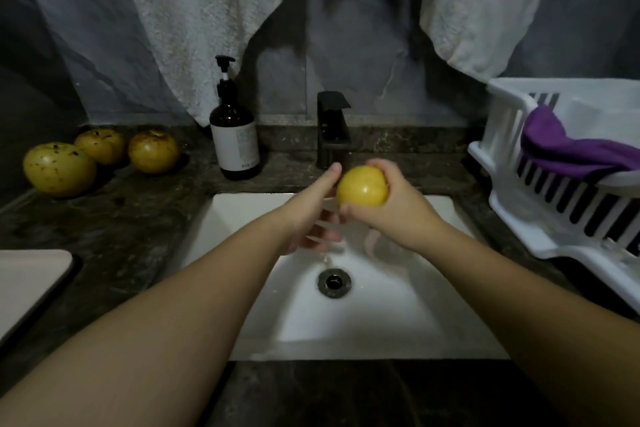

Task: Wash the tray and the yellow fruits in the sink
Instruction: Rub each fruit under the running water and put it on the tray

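My right hand (pixel 398 211) grips a smooth yellow fruit (pixel 362 185) over the white sink (pixel 426 322), just below the black faucet (pixel 333 128). My left hand (pixel 311 215) is beside the fruit with fingers spread, its thumb pointing up next to the fruit; water runs over its fingers toward the drain (pixel 334 282). Three more spotted yellow fruits lie on the dark counter at the left: a large one (pixel 59 168), one behind it (pixel 100 146) and one to the right (pixel 153 151). A pale tray (pixel 27 284) shows at the left edge.
A brown pump soap bottle (pixel 233 135) stands left of the faucet. A white dish rack (pixel 554 184) with a purple cloth (pixel 568 149) sits on the counter at the right. White towels (pixel 194 21) hang on the wall behind.
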